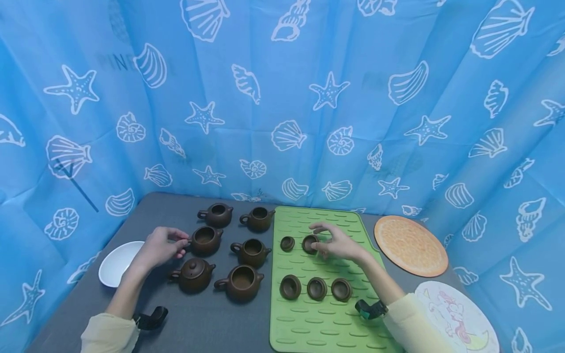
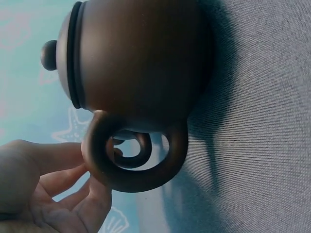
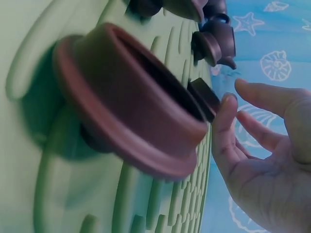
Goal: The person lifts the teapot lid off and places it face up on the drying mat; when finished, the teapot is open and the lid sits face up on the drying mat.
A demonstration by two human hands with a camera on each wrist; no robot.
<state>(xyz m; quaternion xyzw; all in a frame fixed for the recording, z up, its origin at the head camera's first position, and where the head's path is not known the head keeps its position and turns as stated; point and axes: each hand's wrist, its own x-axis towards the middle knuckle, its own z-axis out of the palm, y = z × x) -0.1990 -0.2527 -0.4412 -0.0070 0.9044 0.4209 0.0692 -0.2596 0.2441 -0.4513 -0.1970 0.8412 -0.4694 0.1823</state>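
Observation:
My left hand (image 1: 161, 249) pinches the handle of a lidless brown teapot (image 1: 206, 241) in the left column. Nearer to me stands a lidded teapot (image 1: 194, 275); it fills much of the left wrist view and partly hides the pinched handle. Over the green mat, my right hand (image 1: 336, 243) is at a small teapot lid (image 1: 310, 244), which lies with its hollow side up. In the right wrist view the fingers are apart, one fingertip beside that lid (image 3: 204, 98); whether they touch is unclear. A larger-looking lid (image 3: 131, 107) lies in the foreground there.
Other lidless teapots (image 1: 243, 283) stand between the left hand and the green mat (image 1: 304, 338). More lids (image 1: 290, 287) lie on the mat. A white bowl (image 1: 118, 264) is at far left. An orange round mat (image 1: 410, 245) and a white patterned disc (image 1: 459, 314) lie at right.

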